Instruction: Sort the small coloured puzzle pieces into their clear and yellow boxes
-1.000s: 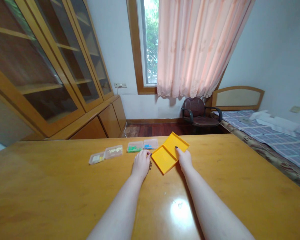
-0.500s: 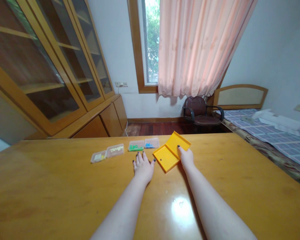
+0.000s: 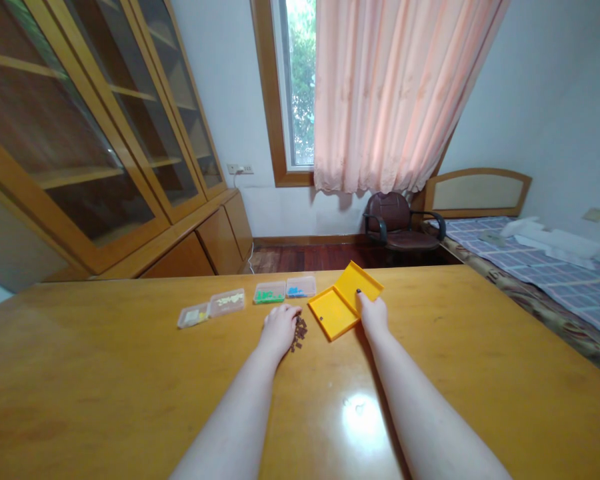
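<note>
A pile of small brown pieces [image 3: 301, 332] lies on the table. My left hand [image 3: 279, 328] rests against its left side, fingers bent inward onto the pieces, the fingertips partly hidden. To the right, an open yellow plastic case [image 3: 334, 313] lies with its lid folded back. One small dark piece [image 3: 321, 319] sits inside, near the tray's left corner. My right hand [image 3: 373, 315] grips the case at its right side by the hinge, thumb on the inner face of the lid and the other fingers out of sight.
Behind my left hand stand clear boxes with blue pieces [image 3: 300, 288], green pieces [image 3: 269, 294] and cream pieces [image 3: 227, 302]. Another clear box [image 3: 194, 315] sits at their left end. Beyond the table [image 3: 130, 393] are a chair [image 3: 397, 223], a bed [image 3: 535, 257] and a glass-front cabinet [image 3: 150, 213].
My left hand has shifted slightly left and curled its spread fingers, uncovering the brown pile. My right hand keeps its grip, while the case has tilted or turned slightly.
</note>
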